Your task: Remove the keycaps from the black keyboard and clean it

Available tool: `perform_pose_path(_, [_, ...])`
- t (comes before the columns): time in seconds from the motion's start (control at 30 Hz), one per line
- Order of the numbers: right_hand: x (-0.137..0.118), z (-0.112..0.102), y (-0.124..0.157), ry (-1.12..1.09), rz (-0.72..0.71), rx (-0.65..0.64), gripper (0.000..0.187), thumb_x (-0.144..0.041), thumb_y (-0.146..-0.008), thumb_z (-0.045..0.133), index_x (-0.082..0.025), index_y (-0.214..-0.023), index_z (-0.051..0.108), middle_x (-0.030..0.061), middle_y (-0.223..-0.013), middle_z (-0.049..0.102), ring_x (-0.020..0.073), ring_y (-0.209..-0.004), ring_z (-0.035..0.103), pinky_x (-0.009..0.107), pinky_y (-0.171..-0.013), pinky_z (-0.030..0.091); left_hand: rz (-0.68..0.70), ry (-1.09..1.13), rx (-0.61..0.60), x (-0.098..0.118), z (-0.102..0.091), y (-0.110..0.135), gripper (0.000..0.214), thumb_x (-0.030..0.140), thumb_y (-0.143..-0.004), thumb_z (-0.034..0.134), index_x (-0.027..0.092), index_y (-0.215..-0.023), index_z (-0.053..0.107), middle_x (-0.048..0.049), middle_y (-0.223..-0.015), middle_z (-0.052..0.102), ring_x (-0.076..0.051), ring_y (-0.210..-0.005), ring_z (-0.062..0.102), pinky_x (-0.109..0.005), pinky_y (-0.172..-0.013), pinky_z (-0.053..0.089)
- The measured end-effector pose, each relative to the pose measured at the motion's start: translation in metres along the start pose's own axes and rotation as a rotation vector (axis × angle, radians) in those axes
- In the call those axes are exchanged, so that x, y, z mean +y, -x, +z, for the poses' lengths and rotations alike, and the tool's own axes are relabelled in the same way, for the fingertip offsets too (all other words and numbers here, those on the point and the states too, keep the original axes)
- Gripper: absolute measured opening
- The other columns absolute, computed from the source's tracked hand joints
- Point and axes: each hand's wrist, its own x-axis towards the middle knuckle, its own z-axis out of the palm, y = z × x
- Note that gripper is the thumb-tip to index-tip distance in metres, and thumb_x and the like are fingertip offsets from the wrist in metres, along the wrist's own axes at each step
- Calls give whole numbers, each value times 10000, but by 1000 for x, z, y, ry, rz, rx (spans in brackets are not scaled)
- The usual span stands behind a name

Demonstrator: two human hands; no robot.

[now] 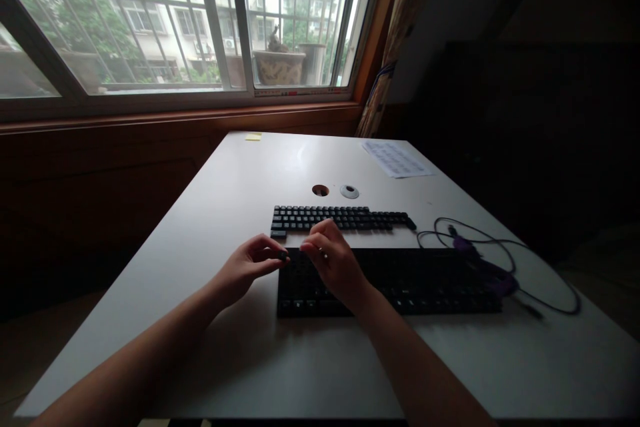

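Note:
My left hand (249,263) pinches a small black keycap (283,255) between thumb and fingertips, just over the upper left corner of a black keyboard (425,273). Close beside it, my right hand (333,259) is closed above the keyboard's left part, thumb against curled fingers. Whatever it may hold is too small to make out. Along the keyboard's front edge several keys still sit in place; much of the rest looks dark and bare of caps. Behind it, loose black keycaps (345,218) lie in rows on the table.
A white table (225,347) carries everything. At right, a black cable (550,310) loops beside a purple strap (465,250). Farther back are a cable hole (321,191), a round cover (349,192), printed sheets (397,159) and a yellow sticky note (253,137). A barred window stands behind.

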Motion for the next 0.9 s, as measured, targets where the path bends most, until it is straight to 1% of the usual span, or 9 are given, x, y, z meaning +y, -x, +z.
perform_pose_path(0.07, [3, 4, 2, -37, -21, -78, 163, -274, -973, 529, -229, -1025, 676, 52, -959, 522, 161, -820, 544, 317, -728, 512, 20, -8, -10, -1, -1, 0, 225, 201, -772, 800, 137, -931, 654, -76, -988, 726, -199, -956, 680, -379, -911, 531])
perform_pose_path(0.13, [7, 8, 3, -67, -33, -105, 171, -262, -951, 576, -252, -1081, 688, 46, -955, 544, 157, -818, 562, 309, -722, 521, 30, -14, -15, -2, -2, 0, 230, 202, -764, 808, 136, -934, 668, -66, -963, 727, -190, -931, 681, -357, -886, 536])
perform_pose_path(0.3, [11, 11, 3, -75, -39, -90, 186, -289, -861, 712, -238, -1040, 715, 33, -897, 575, 161, -818, 581, 304, -714, 525, 23, -22, -19, -3, -3, 0, 245, 202, -758, 816, 133, -936, 662, -57, -956, 720, -177, -909, 671, -330, -851, 535])
perform_pose_path(0.5, [8, 11, 2, -58, 0, -133, 168, -270, -837, 733, -230, -1000, 721, 26, -882, 582, 155, -803, 587, 294, -697, 515, 24, -57, -49, -4, -2, 0, 257, 217, -763, 813, 138, -948, 655, -59, -967, 712, -181, -923, 664, -342, -868, 525])
perform_pose_path(0.63, [9, 8, 1, -46, 21, -149, 146, -254, -831, 732, -223, -973, 719, 23, -882, 577, 153, -807, 589, 289, -709, 510, 35, -132, -47, -3, -1, 0, 275, 245, -777, 801, 148, -991, 660, -61, -972, 708, -186, -928, 657, -338, -862, 520])
perform_pose_path(0.7, [12, 4, -1, -21, 34, -132, 125, -257, -833, 728, -223, -953, 719, 18, -873, 572, 148, -799, 586, 285, -712, 505, 42, -176, -21, 0, -1, 0, 272, 267, -796, 783, 149, -1007, 657, -71, -990, 708, -195, -943, 656, -341, -863, 519])
perform_pose_path(0.77, [18, -1, -5, 27, 63, -111, 111, -258, -839, 721, -220, -944, 719, 12, -863, 567, 141, -790, 581, 279, -726, 499, 52, -213, 29, 3, -1, -1, 242, 296, -829, 747, 149, -994, 649, -71, -969, 707, -192, -909, 658, -328, -819, 526])
perform_pose_path(0.83, [24, -5, -10, 100, 103, -120, 98, -259, -847, 711, -217, -936, 721, 7, -860, 568, 133, -783, 582, 270, -742, 492, 67, -262, 88, 4, -2, -2, 213, 323, -858, 707, 151, -963, 637, -49, -877, 696, -169, -808, 651, -297, -737, 523])
perform_pose_path(0.9, [30, -7, -17, 192, 154, -175, 86, -266, -856, 700, -214, -921, 723, 6, -868, 582, 123, -772, 590, 260, -752, 484, 82, -335, 137, 4, -5, -3, 198, 340, -884, 668, 155, -940, 627, -21, -778, 668, -147, -711, 626, -272, -674, 505])
